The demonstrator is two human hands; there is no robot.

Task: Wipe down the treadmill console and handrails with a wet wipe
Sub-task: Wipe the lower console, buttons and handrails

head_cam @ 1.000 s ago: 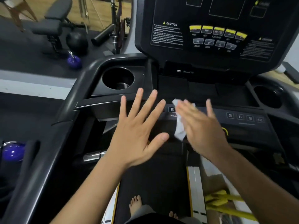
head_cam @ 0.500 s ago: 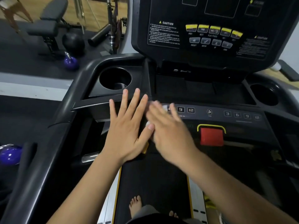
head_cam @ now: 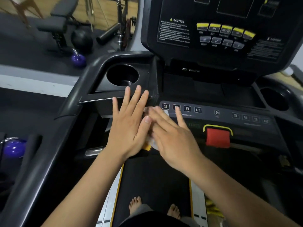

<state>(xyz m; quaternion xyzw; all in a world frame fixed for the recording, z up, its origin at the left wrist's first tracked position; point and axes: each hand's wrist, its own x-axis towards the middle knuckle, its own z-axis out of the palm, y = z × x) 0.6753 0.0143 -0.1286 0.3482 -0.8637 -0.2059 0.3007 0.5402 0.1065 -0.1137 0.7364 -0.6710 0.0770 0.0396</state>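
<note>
The black treadmill console (head_cam: 213,46) fills the upper right, with a lower button strip (head_cam: 216,113) below it. My right hand (head_cam: 173,136) lies flat and blurred at the strip's left end, fingers straight, pressing a white wet wipe (head_cam: 152,140). Only small bits of the wipe show beneath the palm and fingertips. Beside it, thumb touching the right fingers, my left hand (head_cam: 129,128) is flat with straight fingers over the console's left corner. It holds nothing. The left handrail (head_cam: 54,145) curves down the left side.
A red stop button (head_cam: 218,136) sits right of my hands. Cup holders lie at the left (head_cam: 122,75) and the right (head_cam: 273,99). Purple kettlebells (head_cam: 78,59) (head_cam: 14,148) and a weight bench (head_cam: 55,22) stand on the floor to the left. The belt (head_cam: 154,185) and bare feet are below.
My right hand slid left along the button strip with the wipe, uncovering the red stop button, and now meets the left hand. The left hand's fingers drew together.
</note>
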